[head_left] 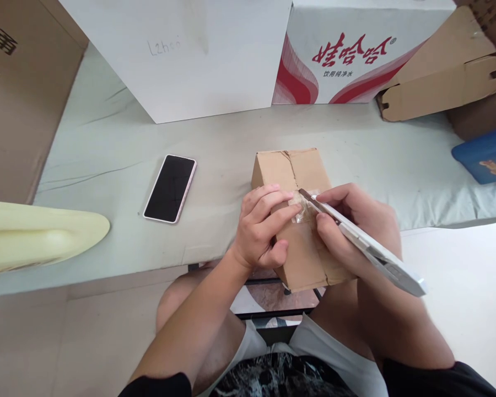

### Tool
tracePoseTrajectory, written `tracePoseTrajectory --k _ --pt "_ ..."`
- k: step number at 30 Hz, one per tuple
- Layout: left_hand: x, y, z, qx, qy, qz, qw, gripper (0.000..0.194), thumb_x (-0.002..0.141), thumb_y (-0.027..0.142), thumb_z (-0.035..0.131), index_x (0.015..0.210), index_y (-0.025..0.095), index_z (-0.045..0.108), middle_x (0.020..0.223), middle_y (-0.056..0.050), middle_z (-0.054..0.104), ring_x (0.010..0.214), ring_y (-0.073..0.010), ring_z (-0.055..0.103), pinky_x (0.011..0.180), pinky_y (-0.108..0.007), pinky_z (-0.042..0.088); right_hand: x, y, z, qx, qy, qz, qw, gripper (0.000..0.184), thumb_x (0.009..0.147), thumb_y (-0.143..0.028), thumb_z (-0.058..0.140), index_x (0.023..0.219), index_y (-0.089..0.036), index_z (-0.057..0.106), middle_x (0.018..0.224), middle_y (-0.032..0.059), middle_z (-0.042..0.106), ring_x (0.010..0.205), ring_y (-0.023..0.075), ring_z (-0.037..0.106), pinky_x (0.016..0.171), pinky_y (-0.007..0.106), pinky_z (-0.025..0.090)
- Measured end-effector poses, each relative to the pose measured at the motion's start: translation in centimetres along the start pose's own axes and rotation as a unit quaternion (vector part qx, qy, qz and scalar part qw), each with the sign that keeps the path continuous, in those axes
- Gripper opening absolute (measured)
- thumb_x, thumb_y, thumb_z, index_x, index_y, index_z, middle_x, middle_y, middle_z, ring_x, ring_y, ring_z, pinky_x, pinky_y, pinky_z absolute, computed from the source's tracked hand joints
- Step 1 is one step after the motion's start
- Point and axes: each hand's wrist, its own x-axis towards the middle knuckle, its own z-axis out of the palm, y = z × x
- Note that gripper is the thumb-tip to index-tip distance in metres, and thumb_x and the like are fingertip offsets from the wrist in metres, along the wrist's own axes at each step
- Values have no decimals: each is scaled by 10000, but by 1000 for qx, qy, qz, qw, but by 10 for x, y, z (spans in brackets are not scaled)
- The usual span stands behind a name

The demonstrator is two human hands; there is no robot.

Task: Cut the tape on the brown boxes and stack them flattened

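A small brown cardboard box (300,262) lies at the table's front edge, partly overhanging it. My left hand (264,223) rests over the box's left side, with the fingers lying across its top near a patch of clear tape (298,214). In my right hand (357,220) is a white utility knife (367,245), gripped between thumb and fingers. Its dark blade tip meets the box top at the centre seam, right beside the tape and close to my left fingertips.
A phone (170,188) with a dark screen lies to the left. At the back stand a large white box (215,60) and a red-and-white carton (347,55). A pale yellow object (45,237), cardboard flaps (442,91) and a blue item (490,154) are at the sides.
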Motion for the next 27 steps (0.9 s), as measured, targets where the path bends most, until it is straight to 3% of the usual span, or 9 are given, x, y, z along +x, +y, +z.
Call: tracePoseTrajectory --k 12,27 --pt "-1 0 4 -29 28 -2 999 533 990 501 327 1167 190 723 1182 -119 730 1226 -293 622 1100 -465 504 0 0 -2 9 -16 20 1000 124 792 -210 600 905 -215 649 655 -37 687 514 103 592 519 233 435" --pt "-3 -1 5 -40 15 -3 999 530 993 495 337 1191 185 718 1213 -127 714 1239 -302 613 1115 -478 484 2 1 -1 17 -16 12 1000 110 766 -200 585 861 -214 639 634 -42 665 495 93 562 504 226 415"
